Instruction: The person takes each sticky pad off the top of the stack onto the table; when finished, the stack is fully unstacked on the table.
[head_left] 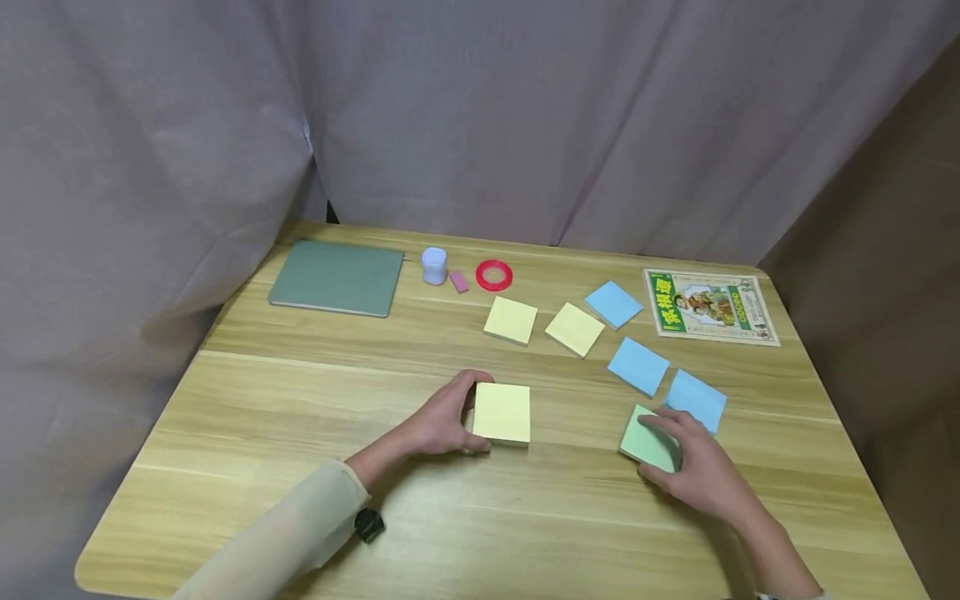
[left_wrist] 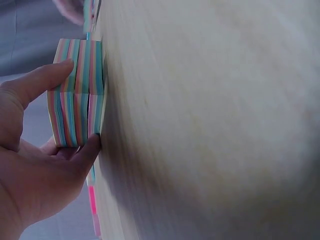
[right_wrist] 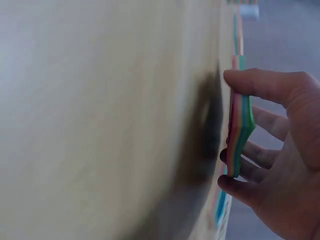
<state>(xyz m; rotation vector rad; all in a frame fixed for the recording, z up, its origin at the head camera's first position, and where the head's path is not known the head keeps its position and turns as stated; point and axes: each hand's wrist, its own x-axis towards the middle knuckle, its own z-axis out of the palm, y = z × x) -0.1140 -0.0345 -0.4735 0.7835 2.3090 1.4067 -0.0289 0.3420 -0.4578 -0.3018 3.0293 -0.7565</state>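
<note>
Thumb and fingers of my left hand (head_left: 447,417) grip a stack of sticky note pads (head_left: 502,412) by its sides; the top sheet is pale yellow. Striped edges of several layered pads (left_wrist: 80,112) show in the left wrist view, low against the table. On the right, my right hand (head_left: 697,467) pinches a single green-topped sticky note pad (head_left: 647,442) between thumb and fingers. Its pink, yellow, blue and green edge faces the right wrist camera. Just behind that hand lies a blue-topped pad (head_left: 699,398), partly covered by the fingers.
Two more blue pads (head_left: 639,365) and two yellow pads (head_left: 511,319) lie farther back on the wooden table (head_left: 300,400). Along the back are a green notebook (head_left: 337,279), a whitish cup-like object (head_left: 434,265), a pink eraser-like block (head_left: 459,282), a red tape roll (head_left: 482,284) and a printed sheet (head_left: 712,333).
</note>
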